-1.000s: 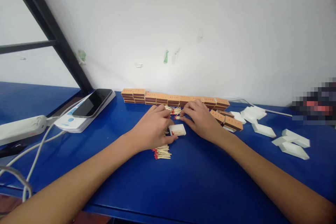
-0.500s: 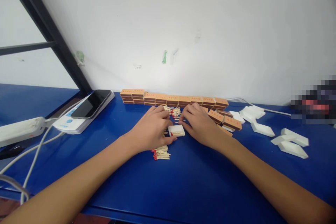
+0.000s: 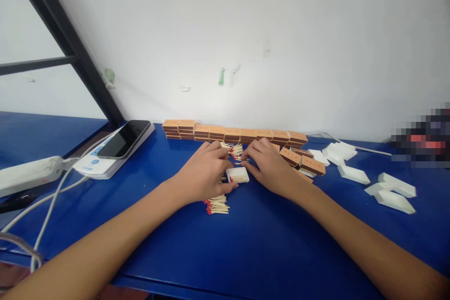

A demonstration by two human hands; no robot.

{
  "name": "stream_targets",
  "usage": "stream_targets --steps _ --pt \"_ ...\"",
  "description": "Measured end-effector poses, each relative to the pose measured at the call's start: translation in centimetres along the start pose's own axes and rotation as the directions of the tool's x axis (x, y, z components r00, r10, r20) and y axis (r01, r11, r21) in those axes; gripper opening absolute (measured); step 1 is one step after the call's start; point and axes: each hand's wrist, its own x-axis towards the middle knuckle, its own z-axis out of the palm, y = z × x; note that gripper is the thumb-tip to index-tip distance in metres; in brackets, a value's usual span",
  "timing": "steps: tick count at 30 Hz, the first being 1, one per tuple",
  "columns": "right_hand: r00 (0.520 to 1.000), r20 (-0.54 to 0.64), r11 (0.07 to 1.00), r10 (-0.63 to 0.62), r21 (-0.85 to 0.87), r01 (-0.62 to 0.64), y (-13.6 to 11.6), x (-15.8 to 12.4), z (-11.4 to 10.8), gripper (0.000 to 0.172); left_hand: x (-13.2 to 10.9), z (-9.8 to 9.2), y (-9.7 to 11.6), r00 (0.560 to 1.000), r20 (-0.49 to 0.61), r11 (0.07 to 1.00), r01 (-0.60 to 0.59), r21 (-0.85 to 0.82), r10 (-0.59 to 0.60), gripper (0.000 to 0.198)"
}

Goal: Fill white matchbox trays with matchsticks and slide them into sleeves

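My left hand (image 3: 207, 171) grips a small white matchbox tray (image 3: 242, 172) between thumb and fingers. Some matches lie inside the tray along its near side. My right hand (image 3: 267, 166) is just right of the tray, its fingers curled together. A match with a red head (image 3: 237, 164) shows at its thumb and fingertips. Beyond the hands lies a loose pile of red-headed matches (image 3: 236, 150). A second pile of matches (image 3: 218, 205) lies below my left hand, and a few more are partly hidden behind its fingers.
Orange matchboxes (image 3: 232, 132) stand stacked in a row along the wall. More matchboxes (image 3: 312, 165) lie beside my right hand. White trays (image 3: 354, 174) are scattered to the right. At left are a phone (image 3: 124, 138) on a white device, a power strip (image 3: 31, 176) and cables.
Both hands keep nearly the same pose around the tray. The whole view has shifted very slightly.
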Motion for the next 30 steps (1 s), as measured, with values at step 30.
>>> stream_targets --steps 30 --pt "0.999 0.014 0.995 0.052 0.089 -0.053 1.1 0.3 -0.8 0.009 -0.1 -0.1 0.0 1.0 -0.002 1.0 -0.01 -0.008 0.01 0.034"
